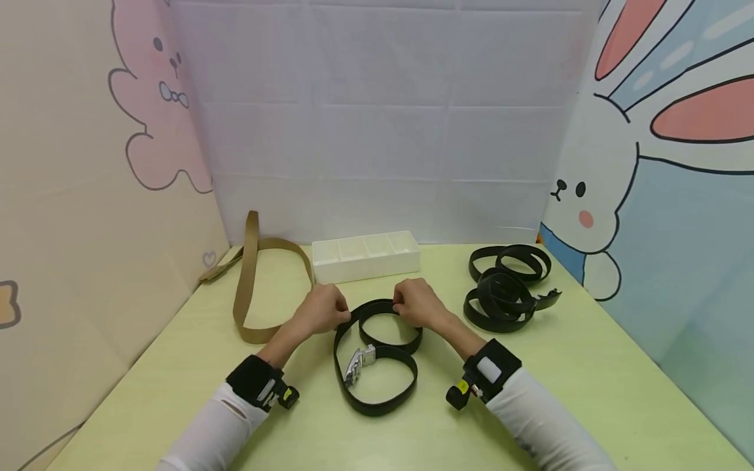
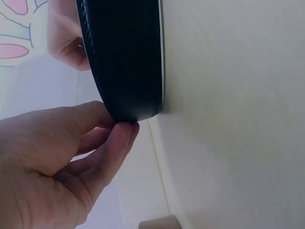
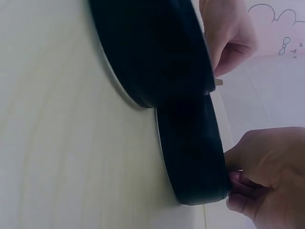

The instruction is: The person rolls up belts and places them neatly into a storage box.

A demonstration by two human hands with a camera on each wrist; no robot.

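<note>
A black leather belt [image 1: 377, 409] with a silver buckle [image 1: 358, 364] stands on its edge in loops on the table. My left hand [image 1: 324, 309] pinches its upper edge at the far left of the big loop, thumb against fingers. In the left wrist view the belt's stitched edge [image 2: 88, 38] meets those fingertips. My right hand [image 1: 419, 302] pinches the same belt at the back of the smaller loop. From the right wrist, the right hand's fingers [image 3: 243, 195] sit at the far curve of the belt strip [image 3: 190, 152]. The buckle lies inside the big loop, untouched.
A tan webbing strap [image 1: 246, 288] stands in a loop at the left. Behind my hands is a white compartment box [image 1: 368, 266]. Black coiled belts [image 1: 501, 317] lie at the right rear. Printed cloth walls [image 1: 383, 131] enclose the green-yellow table [image 1: 430, 438].
</note>
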